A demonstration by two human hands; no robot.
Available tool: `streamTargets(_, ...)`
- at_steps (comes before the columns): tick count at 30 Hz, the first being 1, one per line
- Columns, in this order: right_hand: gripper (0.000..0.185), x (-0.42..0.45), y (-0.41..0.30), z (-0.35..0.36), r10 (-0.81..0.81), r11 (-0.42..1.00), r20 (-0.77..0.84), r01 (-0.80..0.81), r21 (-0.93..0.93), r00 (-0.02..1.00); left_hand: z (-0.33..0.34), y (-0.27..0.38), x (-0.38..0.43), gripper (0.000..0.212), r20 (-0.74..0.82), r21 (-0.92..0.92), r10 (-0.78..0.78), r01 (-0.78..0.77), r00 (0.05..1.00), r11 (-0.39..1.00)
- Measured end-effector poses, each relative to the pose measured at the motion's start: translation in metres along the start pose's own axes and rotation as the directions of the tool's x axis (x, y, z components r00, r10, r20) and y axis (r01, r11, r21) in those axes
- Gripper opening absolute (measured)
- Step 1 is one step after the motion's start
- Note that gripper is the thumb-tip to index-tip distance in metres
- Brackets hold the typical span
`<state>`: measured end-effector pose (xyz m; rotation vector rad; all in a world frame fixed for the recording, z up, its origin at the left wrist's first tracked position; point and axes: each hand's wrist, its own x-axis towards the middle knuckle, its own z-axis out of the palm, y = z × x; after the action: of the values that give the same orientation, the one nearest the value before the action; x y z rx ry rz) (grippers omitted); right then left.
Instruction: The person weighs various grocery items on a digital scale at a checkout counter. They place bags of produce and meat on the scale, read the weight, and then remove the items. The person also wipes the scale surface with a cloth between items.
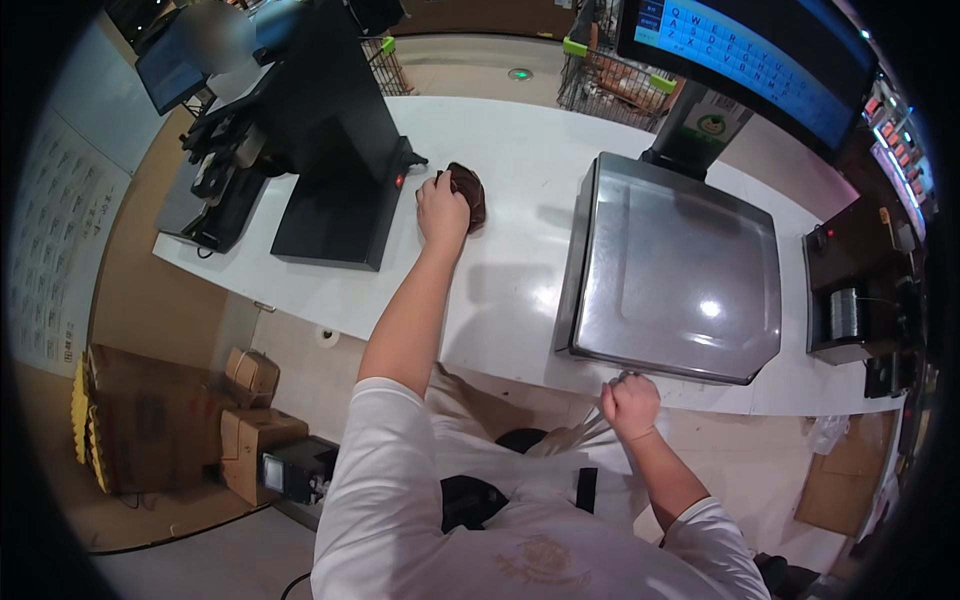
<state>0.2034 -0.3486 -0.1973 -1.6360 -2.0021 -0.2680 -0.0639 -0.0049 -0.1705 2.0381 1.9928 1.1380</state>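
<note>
My left hand (444,206) is closed on a crumpled dark brown cloth (470,193), which rests on the white counter (510,300) just right of a black machine's base. At the counter's front edge is my right hand (631,405), its fingers curled, below the near side of a scale's steel platform (679,274). Something small and grey shows at the fingers of that hand; whether it is held cannot be told. Behind the platform, a touchscreen (750,67) with an on-screen keyboard stands on a post.
A black stand with a flat base (330,232) and a printer-like device (217,202) occupy the counter's left side. At the right is a dark unit with a roll (845,313). Wire carts (615,90) stand beyond the counter; cardboard boxes (255,450) lie below left.
</note>
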Motion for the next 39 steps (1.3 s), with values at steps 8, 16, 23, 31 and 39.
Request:
streamTargets(8,0.018,-0.002,0.004,-0.002,-0.009,0.999,0.010,0.010,-0.049,1.000,0.078,0.085,0.036,0.041,0.298,0.143,0.001,-0.046,0.954,0.989)
streamTargets(16,0.019,-0.006,0.005,-0.003,-0.013,0.999,-0.009,0.013,-0.032,1.000,0.013,0.060,-0.057,0.039,0.371,-0.258,0.618,-0.562,0.693,0.786)
streamTargets(23,0.018,-0.004,-0.002,-0.005,0.023,0.999,-0.071,-0.022,0.023,0.997,-0.111,0.025,-0.174,0.043,0.563,-0.458,0.751,-0.626,0.345,0.631)
streamTargets(31,0.022,-0.007,0.002,-0.007,0.005,0.999,-0.066,-0.001,0.049,0.998,-0.189,0.075,-0.153,0.031,0.974,-0.213,0.171,0.340,0.148,0.916)
streamTargets(39,0.021,-0.004,0.001,-0.009,0.007,1.000,-0.049,-0.007,0.010,0.999,-0.129,0.042,-0.087,0.085,0.586,0.135,0.270,-0.421,0.764,0.897)
